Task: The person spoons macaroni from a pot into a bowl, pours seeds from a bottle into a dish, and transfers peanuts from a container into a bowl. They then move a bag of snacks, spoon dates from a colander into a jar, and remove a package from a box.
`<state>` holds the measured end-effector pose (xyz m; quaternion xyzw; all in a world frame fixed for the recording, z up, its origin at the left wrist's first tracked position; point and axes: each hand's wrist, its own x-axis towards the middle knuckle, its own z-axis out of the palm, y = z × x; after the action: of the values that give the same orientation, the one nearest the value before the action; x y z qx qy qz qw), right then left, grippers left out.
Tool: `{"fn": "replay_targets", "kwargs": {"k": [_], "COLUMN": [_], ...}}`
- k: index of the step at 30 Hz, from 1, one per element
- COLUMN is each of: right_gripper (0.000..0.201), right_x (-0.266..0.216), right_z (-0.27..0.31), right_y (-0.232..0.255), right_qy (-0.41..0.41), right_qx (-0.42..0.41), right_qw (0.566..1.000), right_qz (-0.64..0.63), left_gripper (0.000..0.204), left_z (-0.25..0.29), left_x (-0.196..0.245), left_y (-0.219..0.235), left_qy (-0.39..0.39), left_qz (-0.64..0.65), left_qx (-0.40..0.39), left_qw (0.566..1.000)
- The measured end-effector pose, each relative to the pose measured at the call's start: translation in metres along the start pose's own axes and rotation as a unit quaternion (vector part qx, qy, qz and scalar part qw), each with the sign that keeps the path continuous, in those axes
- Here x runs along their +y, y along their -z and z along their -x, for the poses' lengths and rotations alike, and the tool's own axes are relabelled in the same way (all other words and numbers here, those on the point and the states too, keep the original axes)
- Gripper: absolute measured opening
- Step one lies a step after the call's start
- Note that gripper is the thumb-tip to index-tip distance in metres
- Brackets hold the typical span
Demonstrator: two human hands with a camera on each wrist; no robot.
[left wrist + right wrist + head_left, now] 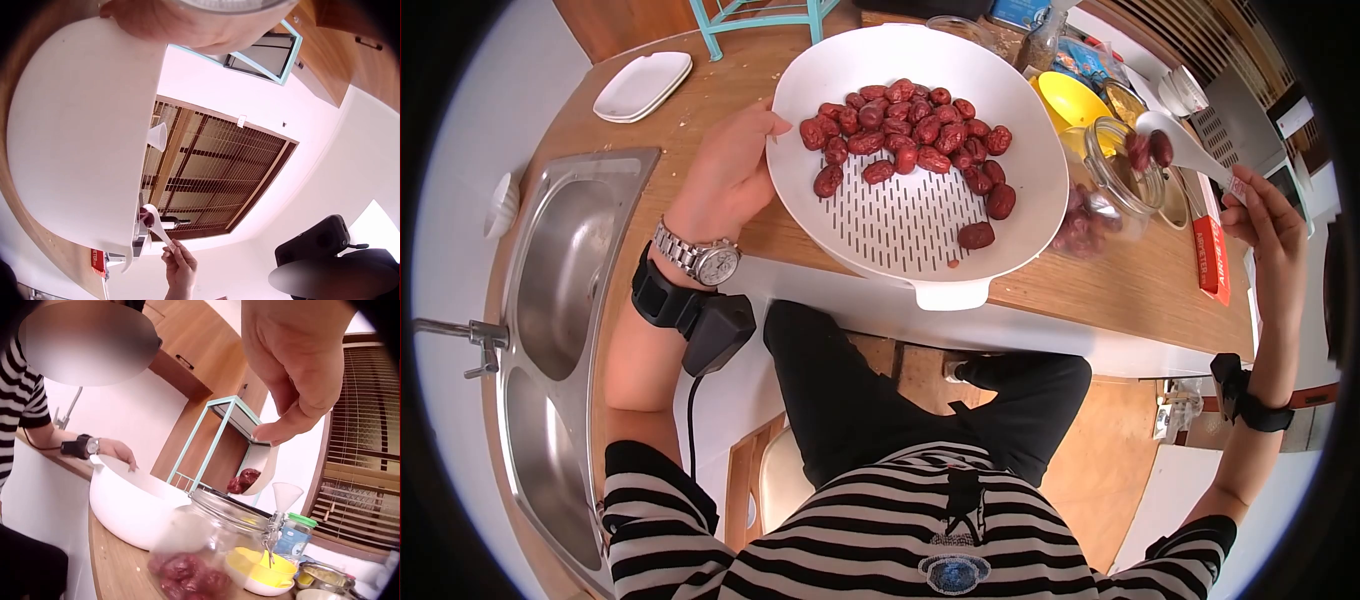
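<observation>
A white colander (pixel 920 285) with a heap of red dates (pixel 910 135) stands tilted on the wooden counter. My left hand (pixel 725 175) grips its left rim, thumb on top; from below, in the left wrist view, the fingers (pixel 187 25) lie against the colander's underside (pixel 75 137). My right hand (pixel 1265 215) pinches the handle of a white spoon (pixel 1190 150) carrying a few dates (pixel 1150 148). The spoon hovers over the open mouth of a glass jar (pixel 1110 185) that holds some dates. The right wrist view shows the spoon (pixel 262 465) just above that jar (pixel 212 550).
A steel double sink (pixel 570 280) lies to the left, with a white plate (pixel 643 85) behind it. A yellow bowl (pixel 1070 100), small jars and a red box (pixel 1212 260) crowd the counter right of the colander. A white funnel (pixel 286 495) stands behind the jar.
</observation>
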<state>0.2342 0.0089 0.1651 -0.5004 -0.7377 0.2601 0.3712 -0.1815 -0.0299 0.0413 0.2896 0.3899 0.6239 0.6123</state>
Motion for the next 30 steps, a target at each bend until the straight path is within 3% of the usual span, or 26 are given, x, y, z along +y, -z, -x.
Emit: {"fn": "replay_targets", "kwargs": {"k": [1, 5, 9, 13, 15, 19, 23, 26, 30], "right_gripper": [0.025, 0.024, 0.022, 0.022, 0.021, 0.02, 0.019, 0.016, 0.017], "right_x": [0.0, -0.011, -0.042, -0.043, -0.042, -0.035, -0.024, -0.02, -0.027], "right_z": [0.001, -0.004, -0.005, -0.01, -0.018, -0.034, -0.049, -0.052, -0.054], "right_y": [-0.001, -0.018, -0.06, -0.116, -0.133, -0.164, -0.198, -0.228, -0.246], "right_qy": [0.034, 0.098, -0.016, -0.15, -0.212, -0.211, -0.202, -0.247, -0.29], "right_qx": [0.016, 0.087, -0.061, -0.181, -0.224, -0.234, -0.187, -0.133, -0.184], "right_qw": [0.995, 0.986, 0.995, 0.959, 0.938, 0.934, 0.925, 0.907, 0.866], "right_qz": [0.089, 0.107, -0.073, -0.157, -0.161, -0.166, -0.26, -0.315, -0.363], "left_gripper": [0.04, 0.039, 0.039, 0.038, 0.038, 0.038, 0.037, 0.036, 0.034], "left_z": [0.001, 0.0, 0.001, -0.001, -0.005, -0.003, -0.003, 0.0, -0.002], "left_x": [0.0, 0.0, 0.0, 0.0, -0.003, -0.003, -0.004, -0.003, -0.006], "left_y": [-0.002, -0.002, -0.002, 0.0, 0.008, 0.004, 0.004, -0.003, 0.003], "left_qy": [0.0, -0.002, -0.003, -0.002, -0.006, -0.002, -0.018, -0.025, -0.028], "left_qz": [0.0, -0.002, -0.001, 0.007, 0.016, 0.022, 0.023, 0.02, 0.032], "left_qx": [0.0, 0.006, 0.012, 0.011, -0.037, -0.019, -0.028, -0.02, -0.026], "left_qw": [1.0, 1.0, 1.0, 1.0, 0.999, 1.0, 0.999, 0.999, 0.999]}}
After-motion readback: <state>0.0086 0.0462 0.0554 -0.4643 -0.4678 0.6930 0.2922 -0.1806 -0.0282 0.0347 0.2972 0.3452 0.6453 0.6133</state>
